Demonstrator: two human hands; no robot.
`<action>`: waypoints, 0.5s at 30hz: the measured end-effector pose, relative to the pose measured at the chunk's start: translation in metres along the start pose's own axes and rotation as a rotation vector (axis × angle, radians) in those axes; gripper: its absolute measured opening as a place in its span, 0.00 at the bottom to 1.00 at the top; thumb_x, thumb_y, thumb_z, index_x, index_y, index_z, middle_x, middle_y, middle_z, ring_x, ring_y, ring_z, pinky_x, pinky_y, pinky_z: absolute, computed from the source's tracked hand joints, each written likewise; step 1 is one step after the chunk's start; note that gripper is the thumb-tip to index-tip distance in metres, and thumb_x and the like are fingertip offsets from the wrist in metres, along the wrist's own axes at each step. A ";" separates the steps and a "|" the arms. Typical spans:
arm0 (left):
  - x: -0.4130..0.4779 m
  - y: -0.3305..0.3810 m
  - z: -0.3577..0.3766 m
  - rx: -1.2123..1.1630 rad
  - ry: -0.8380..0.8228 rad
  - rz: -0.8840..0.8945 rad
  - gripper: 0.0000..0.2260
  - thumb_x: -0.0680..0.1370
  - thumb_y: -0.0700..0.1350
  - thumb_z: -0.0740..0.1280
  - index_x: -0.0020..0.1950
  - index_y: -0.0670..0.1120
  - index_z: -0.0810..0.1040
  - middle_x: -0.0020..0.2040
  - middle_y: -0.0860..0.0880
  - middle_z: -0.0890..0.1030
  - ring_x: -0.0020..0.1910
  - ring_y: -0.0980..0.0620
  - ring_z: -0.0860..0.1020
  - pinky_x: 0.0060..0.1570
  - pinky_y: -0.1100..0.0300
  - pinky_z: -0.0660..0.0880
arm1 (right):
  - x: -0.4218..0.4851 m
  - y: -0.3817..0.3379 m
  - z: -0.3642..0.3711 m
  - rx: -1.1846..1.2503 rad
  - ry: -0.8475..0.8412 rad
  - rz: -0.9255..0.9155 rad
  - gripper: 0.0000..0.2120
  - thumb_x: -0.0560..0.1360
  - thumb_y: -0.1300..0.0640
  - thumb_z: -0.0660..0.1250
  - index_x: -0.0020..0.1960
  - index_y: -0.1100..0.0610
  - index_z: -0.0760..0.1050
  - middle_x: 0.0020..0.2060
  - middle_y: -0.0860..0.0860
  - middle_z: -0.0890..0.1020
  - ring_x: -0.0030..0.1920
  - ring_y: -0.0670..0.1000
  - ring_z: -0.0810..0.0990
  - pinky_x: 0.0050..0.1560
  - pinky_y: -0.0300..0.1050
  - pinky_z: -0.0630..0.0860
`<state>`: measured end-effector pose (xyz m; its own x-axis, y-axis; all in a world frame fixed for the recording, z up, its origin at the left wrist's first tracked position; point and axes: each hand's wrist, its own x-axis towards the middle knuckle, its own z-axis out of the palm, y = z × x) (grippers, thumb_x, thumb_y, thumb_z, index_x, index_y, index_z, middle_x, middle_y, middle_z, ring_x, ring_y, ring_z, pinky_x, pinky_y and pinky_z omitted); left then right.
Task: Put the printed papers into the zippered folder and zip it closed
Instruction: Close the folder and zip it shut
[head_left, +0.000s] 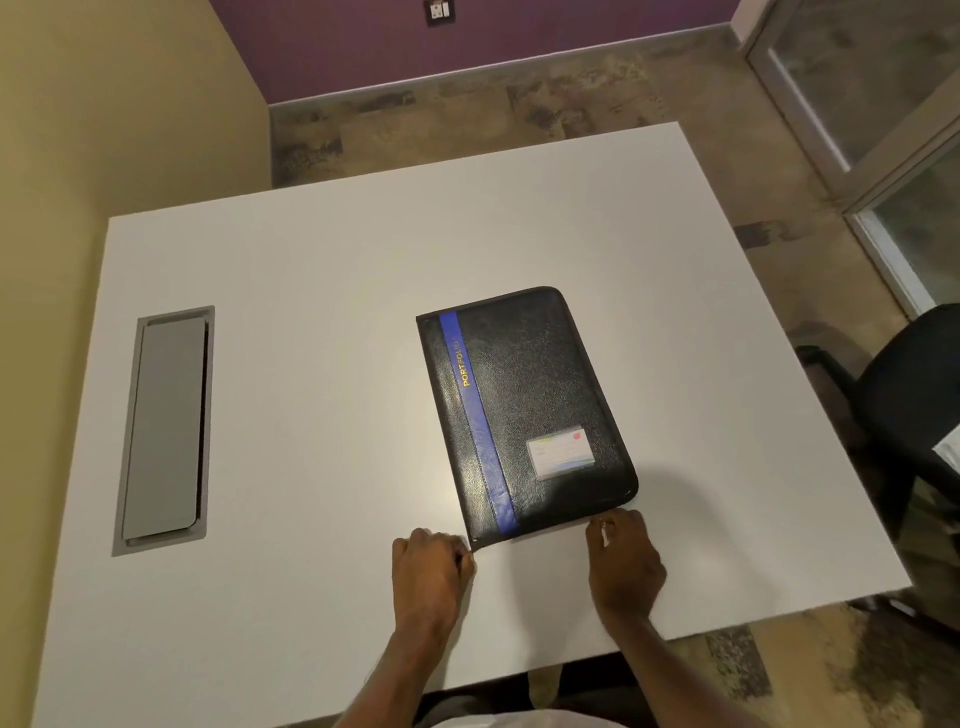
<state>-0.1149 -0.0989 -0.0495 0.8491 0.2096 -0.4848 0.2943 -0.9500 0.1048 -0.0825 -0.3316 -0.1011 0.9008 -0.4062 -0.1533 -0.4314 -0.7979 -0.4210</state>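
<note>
The zippered folder (524, 410) lies shut and flat on the white table (311, 312), right of centre. It is black with a blue stripe that reads PORTFOLIO and has a small card window near its front right corner. My left hand (431, 566) is curled at the folder's near left corner, pinching it. At the near edge, close to the right corner, the fingers of my right hand (623, 561) pinch a small shiny zipper pull (603, 526). No printed papers are in sight.
A grey cable-port lid (166, 431) is set into the table on the left. A black office chair (904, 405) stands off the table's right edge. A glass door (883, 104) is at the far right, and the floor lies beyond the far edge.
</note>
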 end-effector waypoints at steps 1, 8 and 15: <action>0.000 0.000 0.000 0.012 -0.003 0.003 0.11 0.79 0.51 0.61 0.43 0.51 0.82 0.42 0.52 0.85 0.50 0.51 0.76 0.53 0.55 0.67 | 0.008 0.006 -0.003 0.012 0.017 0.044 0.03 0.77 0.57 0.72 0.46 0.52 0.78 0.43 0.51 0.80 0.32 0.58 0.80 0.36 0.42 0.65; 0.001 0.000 0.009 -0.181 0.086 0.006 0.10 0.76 0.56 0.64 0.46 0.53 0.82 0.44 0.56 0.83 0.49 0.50 0.79 0.51 0.54 0.69 | 0.054 0.027 -0.024 0.106 -0.041 0.028 0.02 0.80 0.59 0.69 0.49 0.53 0.78 0.50 0.51 0.79 0.38 0.54 0.79 0.41 0.44 0.70; 0.033 0.055 0.004 -0.148 0.089 0.179 0.55 0.65 0.76 0.68 0.85 0.58 0.48 0.86 0.45 0.42 0.84 0.38 0.41 0.77 0.31 0.53 | 0.079 0.037 -0.035 0.131 -0.204 -0.106 0.05 0.80 0.61 0.68 0.50 0.52 0.77 0.51 0.48 0.79 0.42 0.49 0.78 0.44 0.45 0.76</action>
<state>-0.0728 -0.1449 -0.0628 0.9270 0.0667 -0.3692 0.1909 -0.9310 0.3112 -0.0292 -0.4088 -0.0980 0.9376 -0.2142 -0.2738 -0.3359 -0.7613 -0.5547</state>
